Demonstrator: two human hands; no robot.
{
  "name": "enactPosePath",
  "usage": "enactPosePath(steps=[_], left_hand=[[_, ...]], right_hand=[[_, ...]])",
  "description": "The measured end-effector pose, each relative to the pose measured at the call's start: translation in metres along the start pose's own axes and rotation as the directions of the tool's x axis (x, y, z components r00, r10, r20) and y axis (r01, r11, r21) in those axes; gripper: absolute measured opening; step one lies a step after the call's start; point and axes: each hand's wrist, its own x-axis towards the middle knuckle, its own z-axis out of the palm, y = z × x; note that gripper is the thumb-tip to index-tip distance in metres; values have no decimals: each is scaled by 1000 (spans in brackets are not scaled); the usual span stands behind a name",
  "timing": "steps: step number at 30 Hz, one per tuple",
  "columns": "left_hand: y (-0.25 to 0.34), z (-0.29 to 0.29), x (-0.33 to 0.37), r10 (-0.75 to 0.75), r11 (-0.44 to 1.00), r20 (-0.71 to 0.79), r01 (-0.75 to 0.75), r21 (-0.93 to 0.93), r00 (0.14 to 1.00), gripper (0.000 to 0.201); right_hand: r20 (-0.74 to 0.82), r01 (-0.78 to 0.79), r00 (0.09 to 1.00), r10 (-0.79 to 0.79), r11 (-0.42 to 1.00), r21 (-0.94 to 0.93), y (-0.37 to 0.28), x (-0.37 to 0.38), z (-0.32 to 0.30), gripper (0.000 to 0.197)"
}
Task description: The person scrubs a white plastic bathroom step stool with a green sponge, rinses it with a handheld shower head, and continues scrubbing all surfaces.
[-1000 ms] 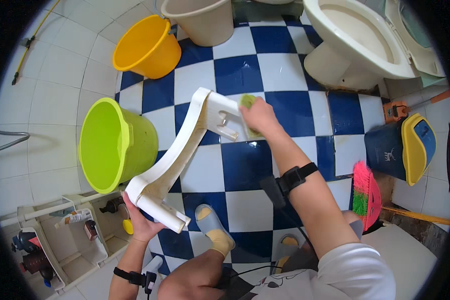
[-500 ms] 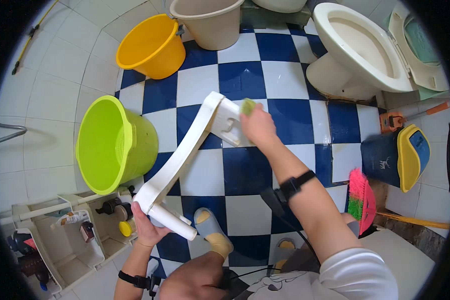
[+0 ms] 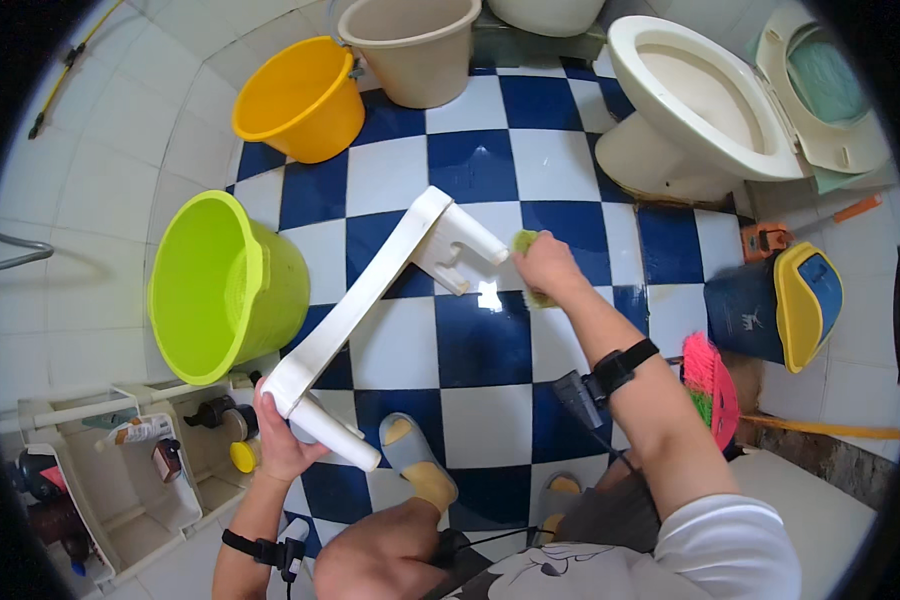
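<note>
A white plastic stool [image 3: 365, 295] is tipped on its side above the tiled floor, its legs pointing to the right. My left hand [image 3: 283, 442] is closed round its near corner, beside one leg. Out past the tip of the far leg is my right hand [image 3: 550, 266], fingers wrapped round a green scrubbing pad [image 3: 523, 241]. A small gap shows between the pad and the stool. My palm and fingers cover the pad's middle.
On the left stand a lime-green tub [image 3: 285, 290] and a shelf rack [image 3: 195, 530] with bottles. An orange bucket [image 3: 340, 125] and a beige bucket [image 3: 425, 75] are at the back. Rightward are a toilet [image 3: 660, 160], a bin [image 3: 745, 310] and a pink brush [image 3: 703, 370].
My right hand has drawn the scrubbing pad off the stool's far leg, to the right and slightly nearer. The stool has turned a little, still in my left hand.
</note>
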Motion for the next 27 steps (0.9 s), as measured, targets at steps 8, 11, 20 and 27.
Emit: enactPosePath(steps=[8, 11, 20, 27], left_hand=[[-26, 27, -42, -188, 982, -3, 188, -30, 982, 146], [-26, 36, -57, -338, 939, 11, 338, -67, 941, 145], [-17, -12, -37, -489, 788, 345, 576, -220, 801, 86], [9, -12, 111, -217, 972, 334, 235, -12, 917, 71]], right_hand=[[-41, 259, 965, -258, 965, 34, -29, 14, 17, 50], [-104, 82, 992, -70, 990, 118, -38, 6, 30, 54], [-76, 192, 980, -183, 970, 148, -36, -48, 43, 46], [-59, 207, 978, -200, 964, 165, -27, -49, 48, 47]])
